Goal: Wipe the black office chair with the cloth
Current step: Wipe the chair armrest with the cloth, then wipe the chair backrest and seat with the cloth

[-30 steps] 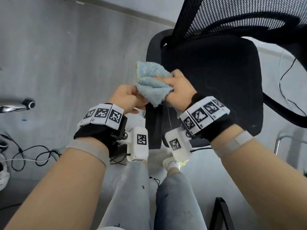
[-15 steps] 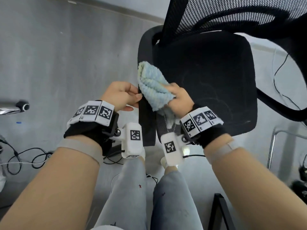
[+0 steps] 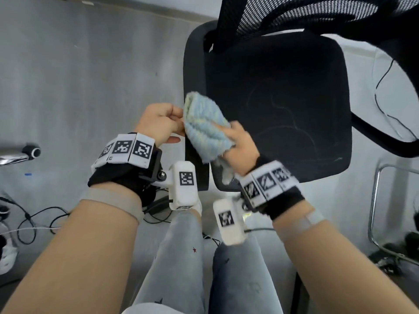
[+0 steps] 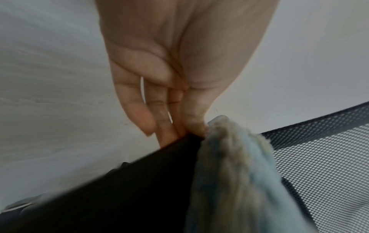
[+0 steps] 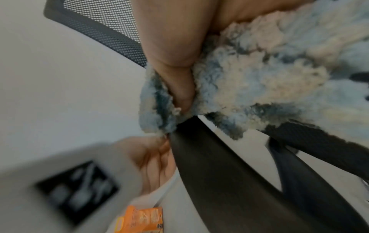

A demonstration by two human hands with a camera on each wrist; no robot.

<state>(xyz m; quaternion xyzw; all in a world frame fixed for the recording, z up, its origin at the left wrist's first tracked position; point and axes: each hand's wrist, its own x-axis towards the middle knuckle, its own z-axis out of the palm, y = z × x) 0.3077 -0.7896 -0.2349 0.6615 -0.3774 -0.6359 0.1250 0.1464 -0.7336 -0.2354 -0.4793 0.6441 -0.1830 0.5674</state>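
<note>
The black office chair (image 3: 283,105) stands in front of me, its mesh backrest (image 3: 306,12) at the top. My right hand (image 3: 235,141) grips a bunched light-blue cloth (image 3: 204,128) and presses it on the chair's left armrest (image 3: 192,71). In the right wrist view the thumb (image 5: 179,88) digs into the cloth (image 5: 259,71) over the armrest (image 5: 209,165). My left hand (image 3: 176,125) sits just left of the cloth. In the left wrist view its thumb and fingers (image 4: 179,130) pinch the armrest's edge (image 4: 139,173), the thumb tip touching the cloth (image 4: 229,165).
Grey floor surrounds the chair. Black and white cables (image 3: 29,220) lie at the lower left, and a chrome caster arm (image 3: 22,155) sticks in from the left. A chrome tube frame (image 3: 374,200) stands at the right. My jeans-clad legs (image 3: 181,257) are below the hands.
My left hand let go of the cloth's lower end and took the armrest's edge. My right hand slid the cloth along the armrest toward me.
</note>
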